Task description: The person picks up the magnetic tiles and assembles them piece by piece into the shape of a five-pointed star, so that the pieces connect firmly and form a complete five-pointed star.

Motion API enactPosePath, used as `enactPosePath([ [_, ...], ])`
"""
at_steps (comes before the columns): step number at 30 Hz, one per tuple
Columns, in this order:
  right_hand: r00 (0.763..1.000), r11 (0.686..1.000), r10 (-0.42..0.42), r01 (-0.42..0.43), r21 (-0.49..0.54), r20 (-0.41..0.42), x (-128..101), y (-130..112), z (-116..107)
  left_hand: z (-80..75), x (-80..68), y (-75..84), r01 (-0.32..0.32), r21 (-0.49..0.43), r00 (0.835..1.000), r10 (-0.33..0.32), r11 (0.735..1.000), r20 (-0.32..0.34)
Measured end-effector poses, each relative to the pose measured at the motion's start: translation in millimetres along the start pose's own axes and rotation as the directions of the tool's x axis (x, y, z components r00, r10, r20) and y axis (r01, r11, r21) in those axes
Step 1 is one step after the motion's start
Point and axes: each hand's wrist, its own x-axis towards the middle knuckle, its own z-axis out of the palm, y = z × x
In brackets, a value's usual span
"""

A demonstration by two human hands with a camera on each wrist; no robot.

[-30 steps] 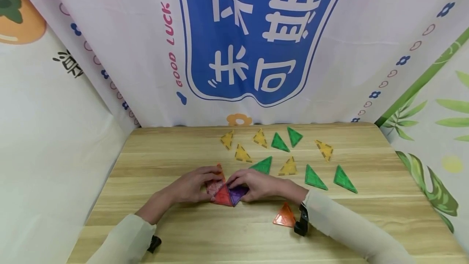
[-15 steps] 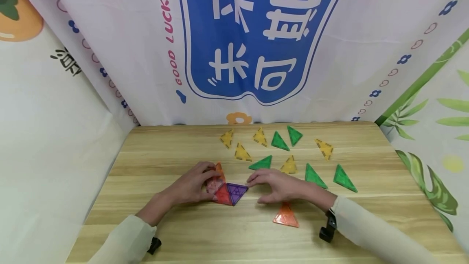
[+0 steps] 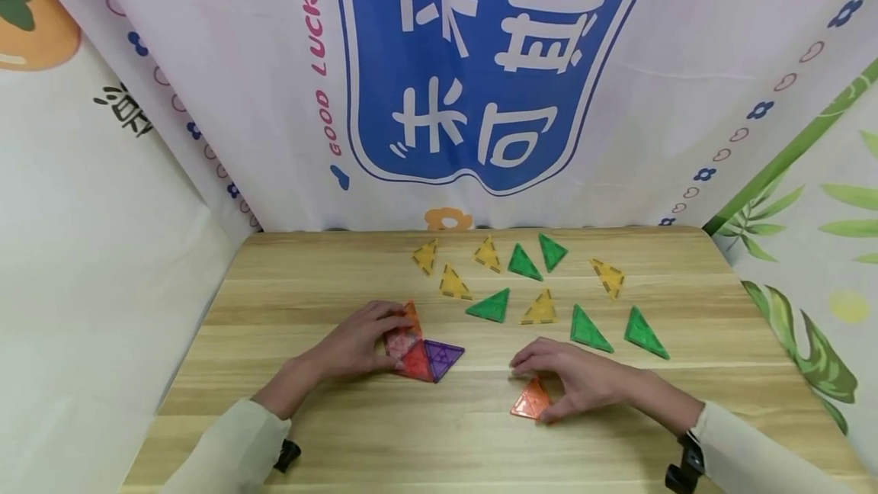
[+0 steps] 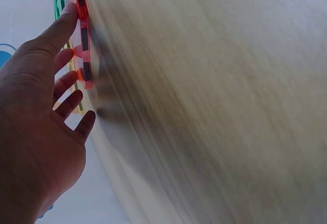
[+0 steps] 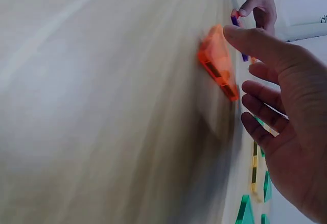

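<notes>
Right hand [image 3: 583, 383] now over orange triangle [image 3: 530, 402]

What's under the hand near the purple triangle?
Under the left hand lie pinkish-red tiles joined to the purple triangle. How far they reach beneath the fingers is hidden.

Yellow triangles [image 3: 455, 283], green triangles [image 3: 588, 329]
</notes>
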Motion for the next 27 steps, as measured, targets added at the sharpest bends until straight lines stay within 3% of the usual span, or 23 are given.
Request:
enactPosePath([
  [12, 0.995, 0.990, -0.088, 0.082, -0.114, -0.042, -12, -2, 5, -5.9, 2.7, -3.4, -0.004, -0.044, 1.000, 0.005, 0.999, 0.025],
  [17, 0.989, 0.983, -0.135, 0.126, -0.133, -0.062, -5, -2, 6, -8.5, 2.3, -3.7, 0.021, -0.087, 0.999, -0.017, 0.996, 0.047],
  [27, 0.985, 0.989, -0.095, 0.077, -0.124, -0.144, 26, 6, 3, -15.0, 2.8, -8.8, -0.004, -0.058, 0.997, 0.008, 0.998, 0.071],
])
